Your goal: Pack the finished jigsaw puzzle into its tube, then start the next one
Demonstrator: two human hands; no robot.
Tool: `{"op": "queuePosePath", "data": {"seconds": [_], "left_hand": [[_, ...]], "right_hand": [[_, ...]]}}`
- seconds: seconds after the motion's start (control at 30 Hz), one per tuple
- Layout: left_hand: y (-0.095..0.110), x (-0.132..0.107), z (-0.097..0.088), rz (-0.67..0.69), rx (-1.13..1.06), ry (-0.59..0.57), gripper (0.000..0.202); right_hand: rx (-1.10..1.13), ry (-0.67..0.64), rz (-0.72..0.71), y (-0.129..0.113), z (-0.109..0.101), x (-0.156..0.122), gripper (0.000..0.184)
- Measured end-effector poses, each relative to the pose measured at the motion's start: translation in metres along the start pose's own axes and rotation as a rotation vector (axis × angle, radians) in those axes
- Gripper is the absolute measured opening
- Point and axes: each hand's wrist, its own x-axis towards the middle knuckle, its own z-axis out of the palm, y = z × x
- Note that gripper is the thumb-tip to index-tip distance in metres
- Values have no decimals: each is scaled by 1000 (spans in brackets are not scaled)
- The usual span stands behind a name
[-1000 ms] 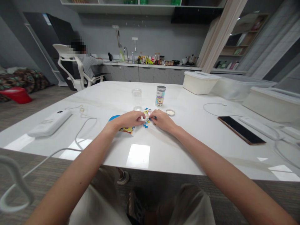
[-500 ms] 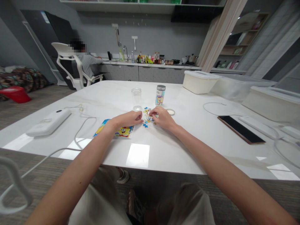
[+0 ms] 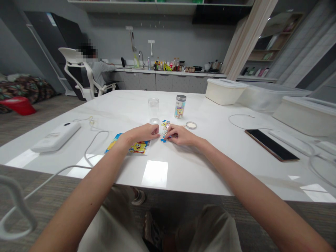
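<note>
Jigsaw pieces, multicoloured, loose: a small heap on the tabletop (image 3: 154,174), inward from the middle of its near edge and between the two hands. Printed sheet (image 3: 139,147), cartoon design: flat, left of the heap toward the near edge; the left forearm passes over it and hides its middle. Smartphone (image 3: 271,145), screen dark: flat, toward the near right corner. White oblong device (image 3: 56,137): by the left edge, a cable (image 3: 90,147) beside it running off the near edge.

Left hand (image 3: 151,131): just left of the heap, fingers curled with thumb close; whether a piece is held cannot be told. It probably serves as a steady side guard. Right hand (image 3: 179,134): lowered over the heap's right side, thumb and fingers brought to the blue pieces, likely for fine handling; grip cannot be told. It covers part of the heap.

Round lid (image 3: 191,125): flat, just beyond the right hand. Transparent jar (image 3: 153,107): upright behind the left hand. Printed canister (image 3: 180,106), silver-topped: upright behind the heap; both perhaps set back to leave working room, though they bar a straight reach toward the far edge. White lidded box (image 3: 224,92): near the far right corner.
</note>
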Motion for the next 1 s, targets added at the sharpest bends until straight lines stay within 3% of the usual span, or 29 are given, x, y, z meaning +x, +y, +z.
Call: {"op": "queuePosePath", "data": {"seconds": [0.17, 0.33, 0.43, 0.57, 0.83, 1.0], "left_hand": [[1, -2, -4, -19, 24, -9, 18], [-1, -3, -5, -30, 63, -25, 19], [-4, -1, -3, 23, 59, 15, 17], [-6, 3, 0, 131, 53, 130, 15], [-10, 5, 4, 191, 90, 161, 27], [-10, 5, 4, 182, 86, 124, 28]], "right_hand": [[31, 15, 38, -1, -3, -2, 21], [121, -31, -9, 0, -7, -3, 9], [77, 82, 63, 7, -8, -2, 15], [-162, 234, 135, 19, -10, -2, 25], [-274, 132, 98, 22, -1, -4, 17], [-259, 155, 132, 19, 1, -3, 18]]}}
